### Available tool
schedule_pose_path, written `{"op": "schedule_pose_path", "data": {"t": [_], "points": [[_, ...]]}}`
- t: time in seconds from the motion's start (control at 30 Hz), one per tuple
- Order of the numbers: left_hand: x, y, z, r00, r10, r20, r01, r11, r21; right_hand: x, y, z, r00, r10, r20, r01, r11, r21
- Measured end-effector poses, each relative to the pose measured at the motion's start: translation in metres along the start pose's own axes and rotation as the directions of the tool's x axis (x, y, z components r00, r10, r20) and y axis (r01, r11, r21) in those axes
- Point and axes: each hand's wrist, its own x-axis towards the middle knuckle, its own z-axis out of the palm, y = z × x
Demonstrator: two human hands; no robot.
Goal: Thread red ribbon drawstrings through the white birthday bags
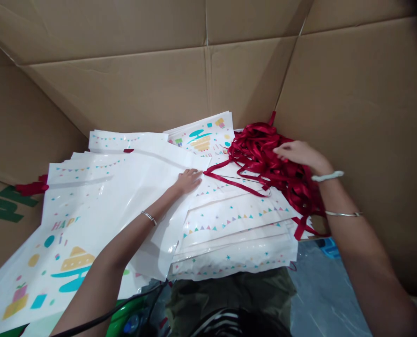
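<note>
My left hand (pixel 190 180) lies with its fingers stretched out on the right edge of a white printed bag (pixel 131 187), whose blank face shows. The end of a red ribbon (pixel 217 167) meets that edge right by my fingertips. A tangled heap of red satin ribbons (pixel 261 140) covers the right end of the stacked bags. Over this heap is my right hand (pixel 298 153), its fingers curled and thumb drawn in. What it pinches, if anything, I cannot make out. A thin dark line runs across the bags near the loose ribbon.
Tall cardboard walls (pixel 141 89) rise behind and on both sides. More birthday-print bags (pixel 233 252) lie stacked in front, with others (pixel 68 262) fanned at left. Red ribbon ends (pixel 33 186) stick out at far left. A black cable (pixel 106 314) crosses below my left arm.
</note>
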Motion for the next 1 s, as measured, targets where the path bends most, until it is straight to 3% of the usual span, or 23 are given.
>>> {"op": "schedule_pose_path", "data": {"t": [0.1,0.23,0.3,0.4,0.5,0.67,1.0], "points": [[-0.001,0.000,0.001,1.000,-0.002,-0.008,0.002,1.000,-0.009,0.002,-0.046,0.060,0.971,-0.178,0.160,0.160,0.980,0.117],[-0.002,-0.001,0.006,0.999,-0.016,-0.035,0.015,1.000,-0.017,0.011,-0.094,0.143,0.919,-0.331,0.214,0.303,0.941,0.153],[-0.002,-0.002,0.010,0.999,-0.025,-0.047,0.024,1.000,-0.015,0.019,-0.107,0.172,0.909,-0.350,0.226,0.326,0.935,0.137],[-0.001,-0.003,0.015,0.997,-0.027,-0.068,0.027,1.000,-0.013,0.028,-0.115,0.197,0.919,-0.344,0.194,0.311,0.933,0.182],[-0.002,-0.003,0.017,0.996,-0.029,-0.089,0.027,0.999,-0.016,0.034,-0.115,0.200,0.924,-0.327,0.199,0.282,0.932,0.226],[-0.003,-0.003,0.019,0.992,-0.031,-0.120,0.028,0.999,-0.025,0.036,-0.098,0.182,0.908,-0.268,0.321,0.197,0.951,0.238],[-0.005,0.000,0.016,0.993,-0.059,-0.102,0.054,0.997,-0.049,0.007,-0.049,0.146,0.934,-0.162,0.319,0.116,0.981,0.157]]}}
